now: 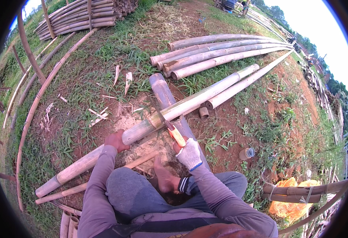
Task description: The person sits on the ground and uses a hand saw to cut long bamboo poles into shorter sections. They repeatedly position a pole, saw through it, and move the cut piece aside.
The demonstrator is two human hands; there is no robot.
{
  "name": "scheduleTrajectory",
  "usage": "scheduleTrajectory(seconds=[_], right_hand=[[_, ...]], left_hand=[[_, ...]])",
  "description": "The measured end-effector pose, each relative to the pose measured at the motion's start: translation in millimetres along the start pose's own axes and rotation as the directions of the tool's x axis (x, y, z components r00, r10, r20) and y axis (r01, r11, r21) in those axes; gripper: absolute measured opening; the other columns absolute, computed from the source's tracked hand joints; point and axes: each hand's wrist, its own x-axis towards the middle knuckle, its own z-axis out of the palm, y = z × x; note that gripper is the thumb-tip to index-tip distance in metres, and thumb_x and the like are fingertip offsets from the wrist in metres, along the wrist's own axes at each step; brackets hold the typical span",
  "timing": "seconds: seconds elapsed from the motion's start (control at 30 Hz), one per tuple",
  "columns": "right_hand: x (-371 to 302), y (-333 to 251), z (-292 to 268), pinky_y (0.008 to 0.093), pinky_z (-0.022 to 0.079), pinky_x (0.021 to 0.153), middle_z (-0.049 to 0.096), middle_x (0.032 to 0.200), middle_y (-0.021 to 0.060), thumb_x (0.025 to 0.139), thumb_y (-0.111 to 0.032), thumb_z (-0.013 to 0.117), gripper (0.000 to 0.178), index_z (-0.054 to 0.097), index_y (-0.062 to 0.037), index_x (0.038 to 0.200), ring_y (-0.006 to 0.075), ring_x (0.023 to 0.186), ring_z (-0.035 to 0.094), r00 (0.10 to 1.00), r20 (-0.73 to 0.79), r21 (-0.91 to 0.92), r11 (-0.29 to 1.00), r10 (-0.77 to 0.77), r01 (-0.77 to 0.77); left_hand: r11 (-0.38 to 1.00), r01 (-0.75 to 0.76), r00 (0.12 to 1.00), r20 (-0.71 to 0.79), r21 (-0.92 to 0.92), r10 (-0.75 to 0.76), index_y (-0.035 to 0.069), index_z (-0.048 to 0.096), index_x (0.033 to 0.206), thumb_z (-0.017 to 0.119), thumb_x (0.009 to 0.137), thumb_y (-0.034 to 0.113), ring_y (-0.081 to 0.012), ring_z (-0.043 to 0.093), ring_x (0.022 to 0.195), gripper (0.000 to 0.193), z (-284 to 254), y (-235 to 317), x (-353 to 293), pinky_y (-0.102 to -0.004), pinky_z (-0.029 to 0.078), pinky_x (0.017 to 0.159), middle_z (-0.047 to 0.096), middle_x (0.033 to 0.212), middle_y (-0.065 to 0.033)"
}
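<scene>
A long pale bamboo pole [140, 131] runs slantwise in front of me, lying across a thicker bamboo log [163, 90]. My left hand [116, 141], bare, is closed round this pole left of the log. In a white knitted glove with a blue cuff edge, my right hand [188, 152] grips the handle of a saw [177, 135]. The handle is orange and light wood. The saw's dark narrow blade lies across the pole close to the log; how deep it sits I cannot tell. My bare foot [166, 176] rests on the sawdust below the pole.
Several bamboo poles [221, 49] lie at the far right, beside another pole [237, 90] and a short offcut [203, 112]. A glass jar [247, 153] stands at right, an orange net bag [291, 202] nearer me. A thin stick [114, 172] lies by my legs; stacked bamboo [82, 18] is far left.
</scene>
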Motion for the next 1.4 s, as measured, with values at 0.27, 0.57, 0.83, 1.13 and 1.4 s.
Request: scheduleTrajectory(seconds=[0.27, 0.57, 0.83, 1.13, 1.4], right_hand=[[-0.6, -2.8, 0.6, 0.0543, 0.054, 0.068, 0.069, 0.076, 0.0267, 0.092, -0.032, 0.076, 0.033, 0.073, 0.0010, 0.095, 0.0486, 0.076, 0.070, 1.000, -0.002, -0.007, 1.000, 0.004, -0.004], [-0.1, 0.4, 1.3, 0.0541, 0.054, 0.067, 0.070, 0.078, 0.0276, 0.091, -0.030, 0.076, 0.032, 0.073, 0.0013, 0.096, 0.0482, 0.076, 0.070, 1.000, 0.004, 0.000, 1.000, -0.014, 0.014], [-0.6, 5.0, 3.2, 0.0502, 0.055, 0.067, 0.071, 0.080, 0.0257, 0.089, -0.030, 0.077, 0.032, 0.074, 0.0008, 0.096, 0.0446, 0.075, 0.072, 1.000, -0.011, -0.017, 1.000, -0.013, 0.013], [-0.5, 0.8, 0.4, 0.0551, 0.054, 0.068, 0.069, 0.078, 0.0268, 0.090, -0.030, 0.076, 0.032, 0.072, 0.0013, 0.095, 0.0484, 0.076, 0.070, 1.000, -0.004, -0.017, 1.000, -0.004, 0.004], [0.7, -0.2, 1.5, 0.0552, 0.053, 0.067, 0.068, 0.077, 0.0269, 0.090, -0.029, 0.075, 0.031, 0.071, 0.0013, 0.093, 0.0490, 0.076, 0.069, 1.000, 0.000, -0.008, 1.000, -0.006, 0.006]], left_hand=[[1.000, -0.011, 1.000, -0.021, 0.014, 0.011, 0.016, 0.061, 0.136, 0.090, 0.066, 0.054, -0.0422, 0.074, 0.107, 0.084, 1.1, -1.5, -0.9, -0.0503, 0.058, 0.097, 0.077, 0.115, -0.0202], [1.000, -0.014, 1.000, -0.010, -0.004, 0.014, 0.016, 0.061, 0.136, 0.090, 0.066, 0.052, -0.0428, 0.074, 0.108, 0.085, 1.6, -2.0, -0.2, -0.0500, 0.057, 0.098, 0.076, 0.117, -0.0205], [1.000, -0.003, 1.000, -0.008, -0.007, 0.003, 0.015, 0.061, 0.136, 0.091, 0.066, 0.052, -0.0414, 0.074, 0.110, 0.085, 1.9, -1.4, 0.0, -0.0490, 0.058, 0.098, 0.077, 0.119, -0.0195], [1.000, 0.004, 1.000, 0.005, 0.008, -0.005, 0.015, 0.061, 0.136, 0.092, 0.067, 0.052, -0.0415, 0.074, 0.109, 0.085, -2.1, 1.9, -1.7, -0.0491, 0.058, 0.098, 0.077, 0.119, -0.0196], [1.000, -0.004, 1.000, -0.008, 0.000, 0.004, 0.014, 0.061, 0.135, 0.091, 0.067, 0.052, -0.0418, 0.074, 0.109, 0.084, -0.4, -1.3, -1.4, -0.0498, 0.058, 0.097, 0.076, 0.119, -0.0199]])
